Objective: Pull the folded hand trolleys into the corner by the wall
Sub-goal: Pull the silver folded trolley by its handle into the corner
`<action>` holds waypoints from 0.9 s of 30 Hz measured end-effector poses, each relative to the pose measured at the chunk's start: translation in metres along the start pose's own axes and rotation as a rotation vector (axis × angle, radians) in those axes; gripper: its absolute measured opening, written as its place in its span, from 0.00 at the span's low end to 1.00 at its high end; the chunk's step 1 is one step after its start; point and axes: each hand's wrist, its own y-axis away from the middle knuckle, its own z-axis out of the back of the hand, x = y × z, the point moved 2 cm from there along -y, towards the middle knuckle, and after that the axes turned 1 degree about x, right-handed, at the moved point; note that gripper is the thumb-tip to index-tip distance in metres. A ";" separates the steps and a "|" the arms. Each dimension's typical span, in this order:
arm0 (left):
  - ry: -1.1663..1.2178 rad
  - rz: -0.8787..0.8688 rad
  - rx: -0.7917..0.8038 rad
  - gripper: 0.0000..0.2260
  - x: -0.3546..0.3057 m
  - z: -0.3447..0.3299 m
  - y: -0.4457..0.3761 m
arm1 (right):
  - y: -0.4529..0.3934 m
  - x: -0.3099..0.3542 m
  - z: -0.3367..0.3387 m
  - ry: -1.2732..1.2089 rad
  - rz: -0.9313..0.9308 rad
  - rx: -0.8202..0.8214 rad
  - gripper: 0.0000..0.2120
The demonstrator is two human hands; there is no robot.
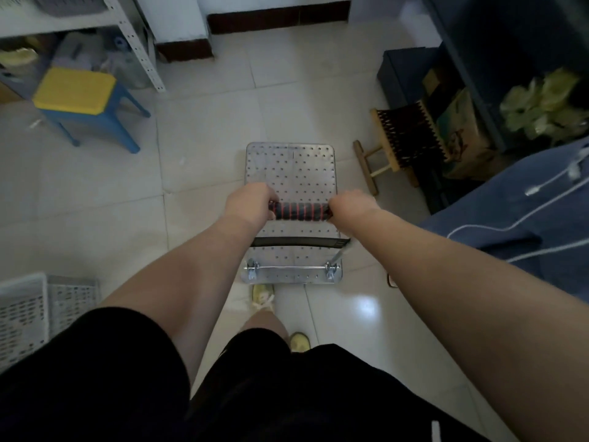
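Trolley on floor, mid-room, short of wall. Left hand & right hand both clamped on foam handle. Metal deck: stiff, prob. moderate wt; rolls. Grip at handle ends adequate.

**Dim room, soft edges**

You are looking at a dim, flat-lit room with a bluish cast. One bright patch of glare sits on the floor tiles below your right arm. The yellow stool and the shelf at top left are blurred. Straight lines bow toward the edges.
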 end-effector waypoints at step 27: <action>-0.146 -0.095 0.031 0.14 -0.071 0.234 -0.431 | -0.366 -0.189 0.265 0.009 -0.082 0.030 0.04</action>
